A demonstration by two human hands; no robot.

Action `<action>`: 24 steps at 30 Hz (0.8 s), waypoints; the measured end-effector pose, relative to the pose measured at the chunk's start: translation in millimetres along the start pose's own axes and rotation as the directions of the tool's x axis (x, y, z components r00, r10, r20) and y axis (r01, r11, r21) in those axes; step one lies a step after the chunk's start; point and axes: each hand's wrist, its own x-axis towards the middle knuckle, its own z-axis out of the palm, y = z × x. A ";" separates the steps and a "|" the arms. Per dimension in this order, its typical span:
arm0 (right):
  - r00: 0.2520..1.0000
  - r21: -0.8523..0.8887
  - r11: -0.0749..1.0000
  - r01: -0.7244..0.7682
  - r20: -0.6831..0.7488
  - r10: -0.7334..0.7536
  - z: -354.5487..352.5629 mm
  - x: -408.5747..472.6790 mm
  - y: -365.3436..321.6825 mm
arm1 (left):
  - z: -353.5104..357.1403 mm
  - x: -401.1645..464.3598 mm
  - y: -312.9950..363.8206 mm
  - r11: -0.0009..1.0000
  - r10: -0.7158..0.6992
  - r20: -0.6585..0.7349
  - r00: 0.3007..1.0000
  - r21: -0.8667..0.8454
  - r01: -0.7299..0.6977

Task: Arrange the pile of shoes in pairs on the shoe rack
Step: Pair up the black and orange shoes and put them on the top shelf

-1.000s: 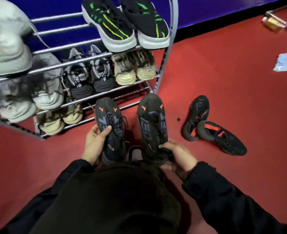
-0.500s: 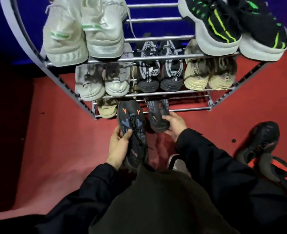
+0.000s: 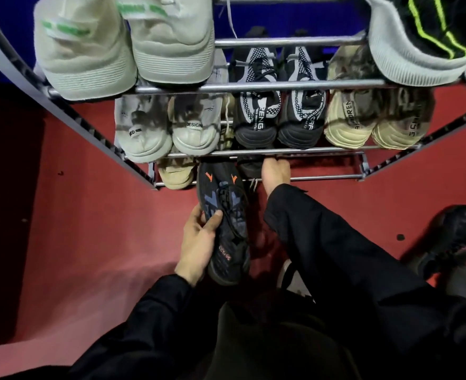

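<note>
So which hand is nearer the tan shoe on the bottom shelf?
Left. The left hand grips a dark shoe just below the tan shoe; the right hand reaches under the rack's bottom shelf, farther right.

Second dark shoe [image 3: 249, 167] mostly hidden under rail; right fingers unseen.

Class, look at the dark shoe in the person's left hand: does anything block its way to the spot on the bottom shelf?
Nothing visible does. The dark shoe already points into the gap between the tan shoe and its mate, which the right hand is setting down.
</note>
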 end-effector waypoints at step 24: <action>0.936 0.263 0.961 0.084 0.311 -0.166 -137.5 -25.0 48.4 | 100.0 50.5 16.8 0.865 0.190 0.037 0.981 0.467 -0.185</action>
